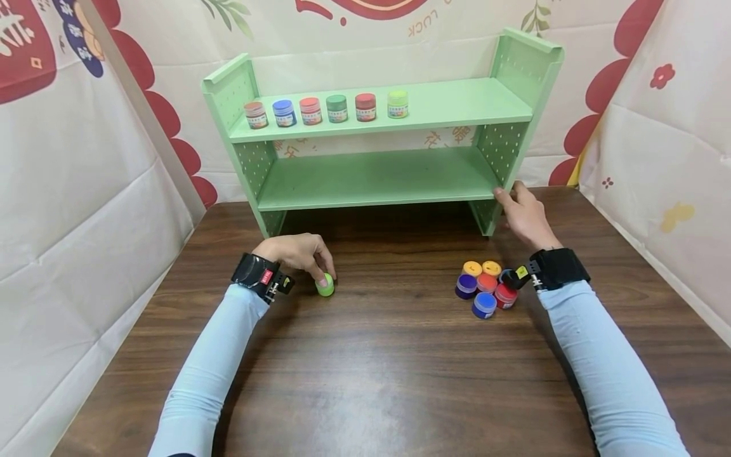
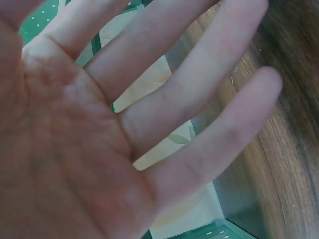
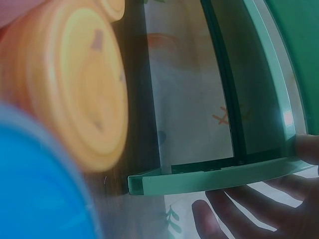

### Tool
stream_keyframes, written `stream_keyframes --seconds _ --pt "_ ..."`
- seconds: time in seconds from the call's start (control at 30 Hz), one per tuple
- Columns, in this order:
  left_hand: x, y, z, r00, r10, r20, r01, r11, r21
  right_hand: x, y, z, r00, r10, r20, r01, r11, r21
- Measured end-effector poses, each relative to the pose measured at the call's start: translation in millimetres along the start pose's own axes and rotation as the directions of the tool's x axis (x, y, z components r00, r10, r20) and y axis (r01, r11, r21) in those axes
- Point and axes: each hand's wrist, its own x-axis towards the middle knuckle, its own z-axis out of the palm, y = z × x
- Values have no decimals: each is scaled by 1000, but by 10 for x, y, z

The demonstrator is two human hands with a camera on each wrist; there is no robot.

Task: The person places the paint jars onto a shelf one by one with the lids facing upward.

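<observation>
On the table's left, my left hand [image 1: 301,252] pinches a small lime-green paint jar [image 1: 325,288] between thumb and fingers. The left wrist view shows this palm [image 2: 75,149] with the fingers spread; the jar is out of sight there. My right hand [image 1: 526,217] grips the lower right side of a green two-tier shelf [image 1: 377,178]. In the right wrist view the thumb lies on one side of the shelf's side panel [image 3: 214,181] and the fingers [image 3: 254,209] on the other.
Along the upper tier stand several paint jars, from a reddish-brown one [image 1: 256,115] to a lime-green one [image 1: 397,104]. A cluster of yellow, red, purple and blue jars [image 1: 484,305] sits on the table [image 1: 365,368] below my right wrist. Printed cloth [image 1: 365,57] hangs behind.
</observation>
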Motion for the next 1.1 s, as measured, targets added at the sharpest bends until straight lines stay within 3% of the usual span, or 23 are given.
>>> stream_keyframes --seconds 0.47,0.77,1.1 --pt "53 3 0 992 59 -107 -55 998 40 -12 -18 11 1000 6 -2 -6 1000 20" --pt "142 -4 33 973 87 -212 -71 994 81 4 3 -1 1000 12 13 -12 1000 24" --pt "139 35 77 933 2 -360 70 980 188 30 15 1 1000 6 -8 -6 1000 -27"
